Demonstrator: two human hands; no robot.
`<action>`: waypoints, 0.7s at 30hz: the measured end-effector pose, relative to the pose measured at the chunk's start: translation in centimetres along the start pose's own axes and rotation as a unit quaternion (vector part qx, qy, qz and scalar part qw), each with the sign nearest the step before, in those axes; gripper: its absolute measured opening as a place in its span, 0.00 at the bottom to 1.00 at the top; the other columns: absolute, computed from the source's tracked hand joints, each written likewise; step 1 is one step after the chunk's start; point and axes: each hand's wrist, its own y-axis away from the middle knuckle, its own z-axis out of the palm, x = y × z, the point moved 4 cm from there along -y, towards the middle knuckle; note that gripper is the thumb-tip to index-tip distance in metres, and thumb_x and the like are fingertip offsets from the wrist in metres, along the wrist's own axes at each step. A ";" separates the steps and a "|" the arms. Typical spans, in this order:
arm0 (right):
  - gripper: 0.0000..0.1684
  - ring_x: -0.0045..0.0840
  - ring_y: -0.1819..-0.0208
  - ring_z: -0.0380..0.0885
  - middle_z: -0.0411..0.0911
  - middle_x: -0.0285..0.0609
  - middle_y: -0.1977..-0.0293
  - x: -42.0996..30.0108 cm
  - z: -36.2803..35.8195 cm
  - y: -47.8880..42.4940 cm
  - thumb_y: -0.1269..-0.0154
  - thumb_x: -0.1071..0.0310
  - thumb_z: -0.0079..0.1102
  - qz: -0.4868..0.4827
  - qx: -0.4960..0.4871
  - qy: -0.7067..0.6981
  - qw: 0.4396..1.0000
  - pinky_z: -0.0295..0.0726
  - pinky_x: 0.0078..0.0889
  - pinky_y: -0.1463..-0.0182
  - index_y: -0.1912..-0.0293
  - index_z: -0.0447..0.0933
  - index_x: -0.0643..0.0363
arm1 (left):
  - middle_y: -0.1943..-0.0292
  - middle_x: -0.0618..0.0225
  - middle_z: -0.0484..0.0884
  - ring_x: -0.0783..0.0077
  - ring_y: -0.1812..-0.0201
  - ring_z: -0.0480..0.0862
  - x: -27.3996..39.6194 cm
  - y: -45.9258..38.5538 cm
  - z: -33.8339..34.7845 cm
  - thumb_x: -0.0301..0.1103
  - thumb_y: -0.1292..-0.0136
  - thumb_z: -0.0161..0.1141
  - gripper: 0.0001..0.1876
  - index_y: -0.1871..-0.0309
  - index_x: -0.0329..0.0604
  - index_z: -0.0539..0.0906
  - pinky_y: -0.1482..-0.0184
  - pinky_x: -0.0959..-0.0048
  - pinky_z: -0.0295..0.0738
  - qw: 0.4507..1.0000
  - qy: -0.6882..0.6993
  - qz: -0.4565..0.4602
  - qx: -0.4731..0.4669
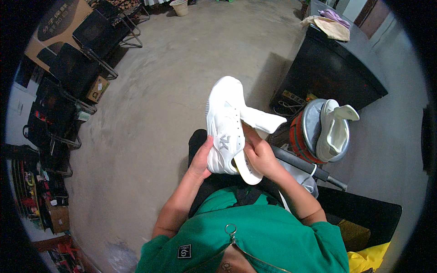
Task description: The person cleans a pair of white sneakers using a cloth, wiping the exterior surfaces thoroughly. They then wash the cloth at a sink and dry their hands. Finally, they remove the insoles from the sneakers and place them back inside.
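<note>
A white sneaker (223, 116) without laces lies on its side before me, toe pointing away. My left hand (201, 158) grips it along the sole near the heel. On the other side, my right hand (261, 153) is at the shoe's opening, its fingers partly hidden by the shoe. The white tongue (264, 119) is folded far out to the right. A white insole (250, 172) bearing writing sticks out of the opening past the heel, beside the right palm. Another white sneaker (329, 140), its tongue also flipped out, rests on a round metal lid (309, 119) to the right.
The lid tops a red drum (297, 136). Behind it stands a black cabinet (327, 68) with cloths (329, 27) on top. A padded chair arm (300, 163) is close to my right forearm. Black chairs (99, 37) and a large cardboard box (58, 24) line the left side.
</note>
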 end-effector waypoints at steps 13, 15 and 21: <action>0.26 0.36 0.53 0.79 0.77 0.56 0.52 0.0 0.1 1.9 0.36 0.76 0.53 0.117 0.036 -0.125 0.984 0.75 0.32 0.46 0.38 0.70 0.64 | 0.35 0.55 0.71 0.60 0.36 0.74 1.4 0.0 1.2 0.58 0.26 0.43 0.36 0.28 0.37 0.59 0.34 0.60 0.71 0.999 0.000 0.029 0.025; 0.26 0.42 0.50 0.79 0.77 0.59 0.51 -0.1 0.2 1.2 0.37 0.77 0.53 0.114 0.036 -0.099 0.988 0.74 0.35 0.43 0.38 0.70 0.64 | 0.35 0.56 0.72 0.61 0.36 0.75 1.0 0.2 1.0 0.57 0.26 0.44 0.35 0.28 0.37 0.59 0.35 0.61 0.71 0.999 -0.009 0.018 0.027; 0.22 0.32 0.49 0.79 0.80 0.52 0.51 2.6 2.1 1.1 0.37 0.79 0.51 0.045 0.094 -0.019 0.994 0.76 0.32 0.44 0.43 0.72 0.67 | 0.37 0.56 0.74 0.65 0.39 0.77 0.5 -0.1 0.8 0.51 0.25 0.47 0.32 0.29 0.34 0.60 0.37 0.65 0.72 0.998 -0.055 0.009 0.002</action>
